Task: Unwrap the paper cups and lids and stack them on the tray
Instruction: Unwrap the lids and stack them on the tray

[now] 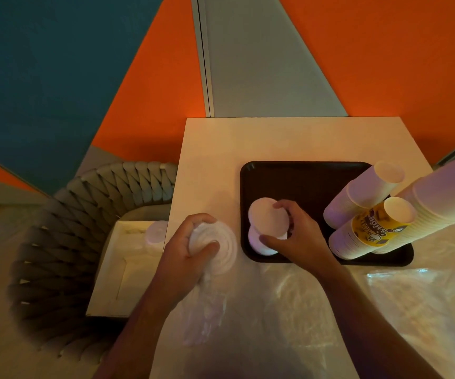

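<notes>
A black tray (303, 176) lies on the white table. My right hand (300, 236) grips a small stack of white lids (268, 218) over the tray's left front corner, above another pile of white lids (260, 246) standing there. My left hand (185, 250) holds a plastic-wrapped sleeve of white lids (218, 248) just left of the tray, its wrapper (207, 310) trailing toward me. Three tall stacks of paper cups stand on the tray's right side: a white one (363, 195), a yellow printed one (371, 228) and a cream one (445, 198).
Crumpled clear plastic wrap (401, 296) covers the table's near right part. A woven grey chair (65, 242) stands to the left, holding an open cardboard box (119, 269) with another white lid stack (155, 233). An orange wall lies beyond the table's far edge.
</notes>
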The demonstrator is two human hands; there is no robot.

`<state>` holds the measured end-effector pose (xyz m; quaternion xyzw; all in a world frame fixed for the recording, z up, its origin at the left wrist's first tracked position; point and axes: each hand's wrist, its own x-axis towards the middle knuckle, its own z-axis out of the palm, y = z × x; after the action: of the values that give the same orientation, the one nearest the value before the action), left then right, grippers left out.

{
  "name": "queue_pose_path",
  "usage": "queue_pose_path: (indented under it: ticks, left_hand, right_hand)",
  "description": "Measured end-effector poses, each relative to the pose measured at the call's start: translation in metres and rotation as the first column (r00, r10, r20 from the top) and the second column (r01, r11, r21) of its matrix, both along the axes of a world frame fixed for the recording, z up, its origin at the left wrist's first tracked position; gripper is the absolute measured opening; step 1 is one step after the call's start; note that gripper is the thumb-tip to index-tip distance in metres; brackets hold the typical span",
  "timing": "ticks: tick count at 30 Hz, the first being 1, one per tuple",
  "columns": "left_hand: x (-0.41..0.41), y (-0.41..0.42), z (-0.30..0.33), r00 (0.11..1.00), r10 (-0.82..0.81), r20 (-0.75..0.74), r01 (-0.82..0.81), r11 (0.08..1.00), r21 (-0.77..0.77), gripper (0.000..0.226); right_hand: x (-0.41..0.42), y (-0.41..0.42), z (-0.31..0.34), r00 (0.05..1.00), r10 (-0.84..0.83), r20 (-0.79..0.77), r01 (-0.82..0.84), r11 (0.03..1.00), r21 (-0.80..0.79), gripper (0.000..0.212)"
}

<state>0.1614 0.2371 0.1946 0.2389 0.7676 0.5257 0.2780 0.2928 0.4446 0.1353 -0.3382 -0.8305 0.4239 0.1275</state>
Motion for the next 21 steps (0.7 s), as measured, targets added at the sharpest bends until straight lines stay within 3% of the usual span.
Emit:
queue_pose_path:
  ticks: [9,21]
  left_hand:
    - [-0.003,-0.003,-0.005,0.999,0.03,0.039,-0.033,0.997,0.065,0.045]
    - [-0.007,-0.005,-0.008,0.996,0.039,0.081,-0.045,0.996,0.073,0.043]
  right_hand:
    - [-0.002,0.008,-0.037,0.975,0.007,0.222,-0.034,0.993,0.115,0.08]
    - [-0.005,0.005,-0.047,0.967,0.034,0.254,-0.05,0.997,0.055,0.079]
